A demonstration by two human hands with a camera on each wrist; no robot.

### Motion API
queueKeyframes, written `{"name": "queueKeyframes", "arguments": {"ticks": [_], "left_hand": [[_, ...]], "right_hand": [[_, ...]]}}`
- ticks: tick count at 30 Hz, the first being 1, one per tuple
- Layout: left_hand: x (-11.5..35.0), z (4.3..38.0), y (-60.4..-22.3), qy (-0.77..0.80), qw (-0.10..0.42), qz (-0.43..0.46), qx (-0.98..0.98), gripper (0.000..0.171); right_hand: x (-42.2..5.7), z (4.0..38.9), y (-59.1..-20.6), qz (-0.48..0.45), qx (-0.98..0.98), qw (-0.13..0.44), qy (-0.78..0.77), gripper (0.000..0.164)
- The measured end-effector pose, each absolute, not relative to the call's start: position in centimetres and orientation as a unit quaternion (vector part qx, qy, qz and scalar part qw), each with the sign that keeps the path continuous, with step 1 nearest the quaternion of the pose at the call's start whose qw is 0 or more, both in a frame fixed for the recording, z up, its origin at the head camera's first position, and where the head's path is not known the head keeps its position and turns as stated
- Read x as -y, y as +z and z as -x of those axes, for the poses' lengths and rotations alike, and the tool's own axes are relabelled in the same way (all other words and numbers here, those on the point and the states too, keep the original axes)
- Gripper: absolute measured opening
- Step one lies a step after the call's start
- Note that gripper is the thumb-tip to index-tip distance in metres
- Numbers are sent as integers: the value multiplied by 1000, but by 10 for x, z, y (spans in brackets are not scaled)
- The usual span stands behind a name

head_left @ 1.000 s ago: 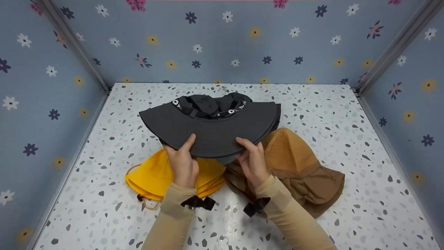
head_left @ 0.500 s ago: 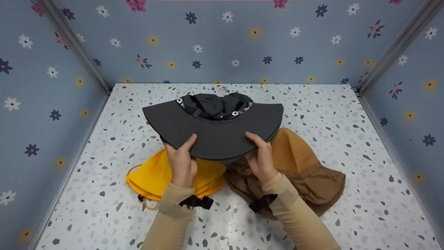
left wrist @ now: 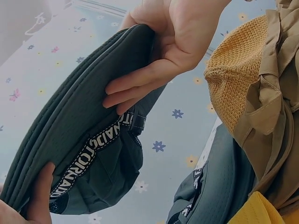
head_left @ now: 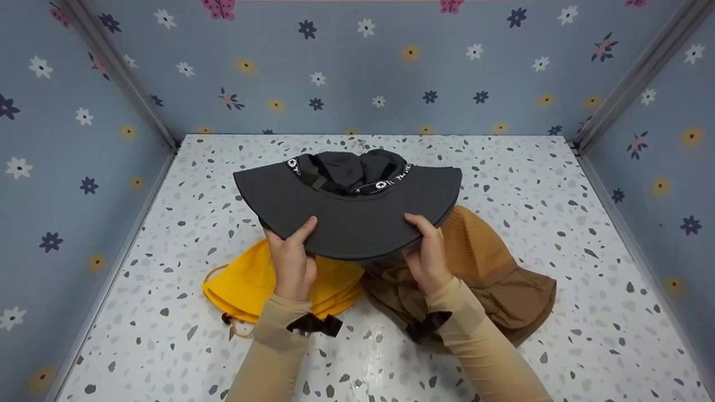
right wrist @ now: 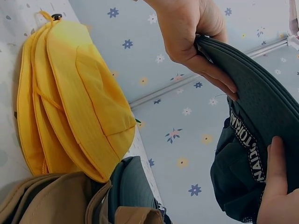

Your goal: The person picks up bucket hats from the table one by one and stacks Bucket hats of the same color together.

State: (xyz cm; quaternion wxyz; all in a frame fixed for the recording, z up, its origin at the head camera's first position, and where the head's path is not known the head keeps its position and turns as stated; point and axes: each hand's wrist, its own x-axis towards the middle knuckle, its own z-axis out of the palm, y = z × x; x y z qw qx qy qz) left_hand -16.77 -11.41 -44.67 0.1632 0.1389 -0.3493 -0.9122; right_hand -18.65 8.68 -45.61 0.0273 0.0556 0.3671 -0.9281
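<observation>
A dark grey wide-brimmed bucket hat (head_left: 357, 226) is held up by both hands, its brim doubled and its crown opening facing back. My left hand (head_left: 293, 268) grips the near brim edge on the left, thumb on top and fingers underneath. On the right, my right hand (head_left: 429, 257) pinches the same edge in the same way. White lettering runs along the inner band (left wrist: 81, 158), and the brim edge shows several layers in the wrist views. Below the left hand lie stacked yellow hats (head_left: 240, 285); below the right are brown hats (head_left: 519, 296) with a tan mesh crown.
Another dark hat (left wrist: 219, 168) lies behind the yellow and brown ones in the left wrist view. A cord with a black toggle (head_left: 225, 318) hangs from the yellow hats. Flower-patterned walls (head_left: 357, 67) close off the speckled table (head_left: 167, 312) at the back and sides.
My right hand has slid to the right along the brim. The grey hat has shifted slightly right and its brim has spread a little; my left hand has barely moved.
</observation>
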Motion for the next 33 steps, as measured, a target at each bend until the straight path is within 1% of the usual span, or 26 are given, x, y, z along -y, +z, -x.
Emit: {"name": "queueKeyframes", "arguments": {"ticks": [3, 9, 16, 24, 29, 33], "left_hand": [[114, 168, -447, -913, 163, -139, 347, 105], [113, 170, -448, -915, 159, -140, 343, 105], [112, 172, -450, -913, 151, -148, 347, 104], [112, 173, -452, -917, 160, -134, 340, 102], [114, 175, -453, -932, 146, -121, 308, 94], [114, 175, -453, -939, 128, -113, 300, 100]], "right_hand": [[-88, 187, -457, -49, -374, 21, -926, 32], [-92, 187, -456, -31, -396, 17, -918, 44], [-96, 189, -457, -25, -403, 15, -915, 41], [-99, 191, -456, -42, -445, -6, -895, 47], [-101, 194, -456, -62, -456, -26, -887, 46], [-102, 196, -457, -74, -468, -30, -880, 43]]}}
